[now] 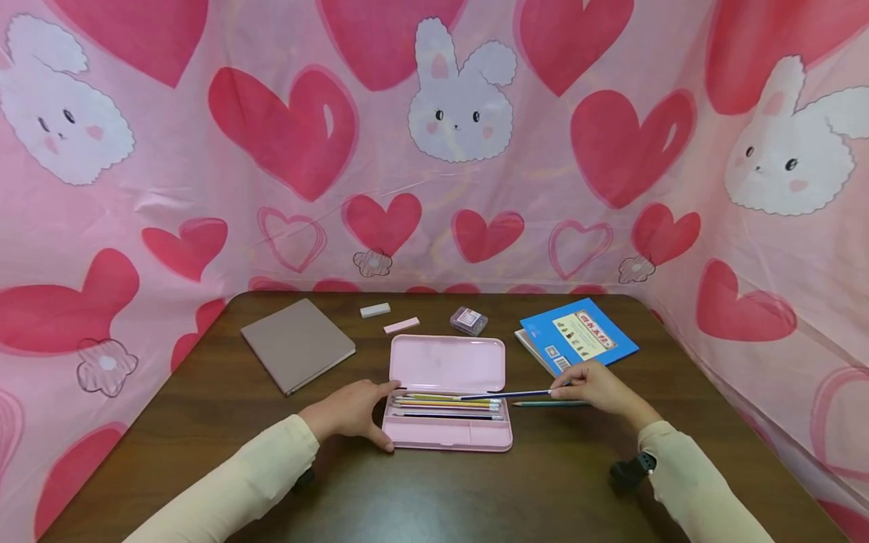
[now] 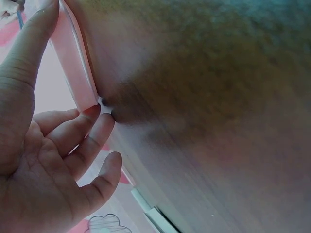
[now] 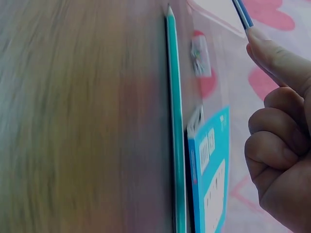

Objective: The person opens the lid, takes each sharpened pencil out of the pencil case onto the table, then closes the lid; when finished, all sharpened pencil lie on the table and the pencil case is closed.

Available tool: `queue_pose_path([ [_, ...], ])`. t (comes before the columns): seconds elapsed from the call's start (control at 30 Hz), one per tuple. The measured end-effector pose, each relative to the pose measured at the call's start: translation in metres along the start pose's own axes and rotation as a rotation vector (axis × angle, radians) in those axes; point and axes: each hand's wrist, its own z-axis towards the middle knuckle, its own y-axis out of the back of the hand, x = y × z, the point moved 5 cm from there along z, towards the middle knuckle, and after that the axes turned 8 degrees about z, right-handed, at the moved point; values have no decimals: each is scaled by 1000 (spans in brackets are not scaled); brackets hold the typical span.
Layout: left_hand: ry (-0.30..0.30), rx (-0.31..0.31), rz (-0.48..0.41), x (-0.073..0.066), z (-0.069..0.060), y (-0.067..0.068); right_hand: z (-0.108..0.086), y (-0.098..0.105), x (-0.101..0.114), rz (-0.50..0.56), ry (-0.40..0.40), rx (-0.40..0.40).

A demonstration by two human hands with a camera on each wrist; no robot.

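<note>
Blue pencil (image 1: 516,394), partly behind right hand (image 1: 600,386)

Study-desk nook: dark wood-look table (image 1: 462,498), screened at back and both sides by pink cloth (image 1: 434,181) printed with red hearts (image 1: 302,139) and white rabbits (image 1: 462,121). Stationery on it: pink pencil case (image 1: 448,363), pencils (image 1: 448,405), grey-brown notebook (image 1: 299,343), blue book (image 1: 580,335). Home, classroom or studio beyond cloth: cannot tell.

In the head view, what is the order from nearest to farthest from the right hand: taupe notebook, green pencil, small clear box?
1. Green pencil: just below the right hand.
2. Small clear box: behind the pink pencil case.
3. Taupe notebook: at far left.
</note>
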Motion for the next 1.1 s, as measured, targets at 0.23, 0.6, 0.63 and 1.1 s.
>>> queue_pose_path([
  [0.23,10,8,-3,0,-1,0,-17,19,-10,18,0,7],
  [0.6,29,16,-5,0,-1,0,-40,50,-32,18,-34,9],
  [0.63,29,16,-4,0,0,0,-42,52,-34,18,-39,10],
  [1.1,29,16,-4,0,-1,0,-44,54,-63,-28,-71,83],
])
